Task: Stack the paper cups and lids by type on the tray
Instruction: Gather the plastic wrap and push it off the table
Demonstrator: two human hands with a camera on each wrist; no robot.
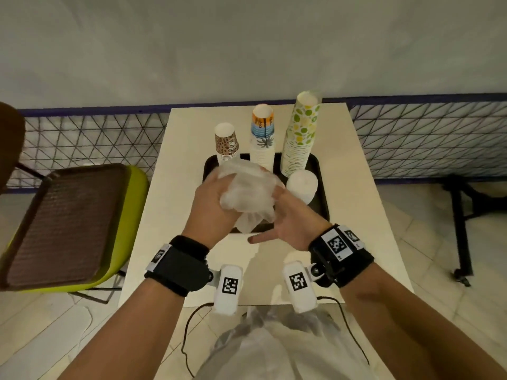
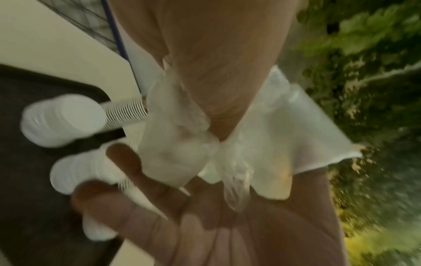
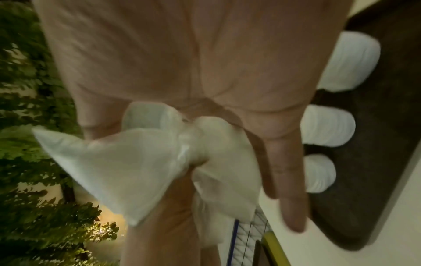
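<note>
Lids bagged over the tray

Clear crinkled plastic bag (image 1: 247, 187) of what I take to be white lids sits between my hands, just above the near part of the dark rectangular tray (image 1: 321, 187). My left hand (image 1: 211, 204) is clamped around its twisted neck; my right hand (image 1: 290, 223) cradles it from below, fingers straight and spread. Beyond the bag on the tray stand three paper cup stacks: brown-patterned (image 1: 226, 144), orange-and-blue (image 1: 262, 138) and tall lime-dotted (image 1: 300, 138). Beside my right hand is a stack of white lids (image 1: 301, 185). Both wrist views are blurred, so the bag's contents stay unclear.
</note>
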